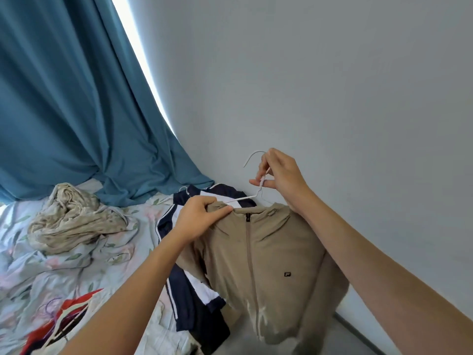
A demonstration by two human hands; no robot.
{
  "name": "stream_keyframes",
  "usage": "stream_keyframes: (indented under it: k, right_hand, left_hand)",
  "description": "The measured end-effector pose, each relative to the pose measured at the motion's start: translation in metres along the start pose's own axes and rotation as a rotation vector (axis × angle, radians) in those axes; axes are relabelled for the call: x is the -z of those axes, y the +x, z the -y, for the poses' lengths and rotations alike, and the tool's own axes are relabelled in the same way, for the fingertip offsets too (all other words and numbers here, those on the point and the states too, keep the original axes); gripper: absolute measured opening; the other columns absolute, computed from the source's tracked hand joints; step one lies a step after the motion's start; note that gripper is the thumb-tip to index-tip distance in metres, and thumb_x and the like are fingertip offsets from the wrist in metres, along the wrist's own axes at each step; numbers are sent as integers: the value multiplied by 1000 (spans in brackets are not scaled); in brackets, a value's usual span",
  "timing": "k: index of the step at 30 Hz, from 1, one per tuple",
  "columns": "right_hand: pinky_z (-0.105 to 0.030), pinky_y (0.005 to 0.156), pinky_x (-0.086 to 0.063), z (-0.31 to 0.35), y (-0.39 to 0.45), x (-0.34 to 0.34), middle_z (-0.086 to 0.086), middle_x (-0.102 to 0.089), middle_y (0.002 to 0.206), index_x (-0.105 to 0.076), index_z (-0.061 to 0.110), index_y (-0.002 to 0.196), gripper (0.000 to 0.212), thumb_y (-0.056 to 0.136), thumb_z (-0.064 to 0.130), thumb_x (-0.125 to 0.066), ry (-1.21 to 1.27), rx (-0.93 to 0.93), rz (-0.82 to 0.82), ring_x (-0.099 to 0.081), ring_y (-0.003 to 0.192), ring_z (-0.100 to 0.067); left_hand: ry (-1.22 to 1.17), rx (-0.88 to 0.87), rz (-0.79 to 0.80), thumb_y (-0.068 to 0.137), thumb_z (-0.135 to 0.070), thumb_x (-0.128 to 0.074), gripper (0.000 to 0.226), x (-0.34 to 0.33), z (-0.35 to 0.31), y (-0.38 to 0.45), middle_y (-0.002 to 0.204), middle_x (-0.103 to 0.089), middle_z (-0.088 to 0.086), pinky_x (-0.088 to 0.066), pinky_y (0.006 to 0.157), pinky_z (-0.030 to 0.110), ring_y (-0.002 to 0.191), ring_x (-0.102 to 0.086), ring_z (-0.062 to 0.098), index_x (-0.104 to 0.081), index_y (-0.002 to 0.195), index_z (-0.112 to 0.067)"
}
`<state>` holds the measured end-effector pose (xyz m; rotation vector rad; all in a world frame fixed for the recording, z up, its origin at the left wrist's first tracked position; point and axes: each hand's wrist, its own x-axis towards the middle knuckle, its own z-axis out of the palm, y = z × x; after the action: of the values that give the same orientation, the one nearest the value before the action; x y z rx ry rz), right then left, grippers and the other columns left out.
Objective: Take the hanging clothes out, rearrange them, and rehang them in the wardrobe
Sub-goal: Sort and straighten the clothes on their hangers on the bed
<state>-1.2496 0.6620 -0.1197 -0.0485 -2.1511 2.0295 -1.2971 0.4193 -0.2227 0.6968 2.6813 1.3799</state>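
Tan and soft, a zip-up jacket [271, 254] hung in the air in front of a grey wall [332, 85]. It had a small dark logo [288, 274] on the chest, and its zip was closed up to the collar. A thin white hanger [252, 194] poked out of the neck of the jacket. The right hand [280, 179] pinched the hanger just under its hook, with the fingers curled round the thin neck. The left hand [198, 217] gripped the jacket's collar and shoulder, with the thumb pressed on top of the cloth.

Under the jacket, on the bed [76, 267], lay a dark blue and white jacket [184, 283] with stripes down the side. The bed had a light flowery sheet, all rumpled. A crumpled beige cloth [74, 221] sat in a heap further left. A red, white and black piece of cloth [61, 321] lay near the bottom corner. A blue curtain [71, 98] hung behind the bed, with bright light along its edge
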Motion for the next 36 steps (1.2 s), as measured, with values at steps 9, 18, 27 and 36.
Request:
stream_keyframes:
  k: [9, 18, 27, 36]
  right_hand:
    - [-34, 80, -52, -109, 13, 93, 17, -68, 95, -68, 35, 95, 22, 100, 54, -58, -873, 42, 524, -60, 88, -1]
    - [-36, 73, -51, -153, 50, 76, 7, -63, 74, -60, 23, 78, 37, 102, 51, -58, -761, 113, 453, -58, 74, -7]
    - [-38, 74, -52, -182, 103, 34, 9, -65, 76, -63, 25, 79, 35, 101, 51, -59, -788, 95, 509, -60, 76, -7]
    - [-38, 78, -52, -163, 205, -39, 9, -69, 84, -71, 21, 87, 29, 100, 46, -64, -745, 176, 510, -63, 82, -12]
  left_hand:
    - [-74, 256, -144, 74, -68, -85, 76, -49, -23, -20, 58, -29, -4, -26, 61, 35, 59, -31, 12, -31, 59, -17]
    - [-38, 351, -156, 97, -40, -72, 29, -46, -15, -31, 68, -53, -7, -39, 65, 29, 66, -48, 7, -63, 79, -20]
    - [53, 431, -247, 100, -44, -67, 23, -40, 56, -8, 67, -59, 2, -46, 63, 42, 65, -56, 15, -69, 85, -27]
    - [202, 420, -373, 99, -54, -63, 27, 33, 100, 59, 65, -59, -7, -44, 58, 35, 64, -57, 8, -66, 84, -31]
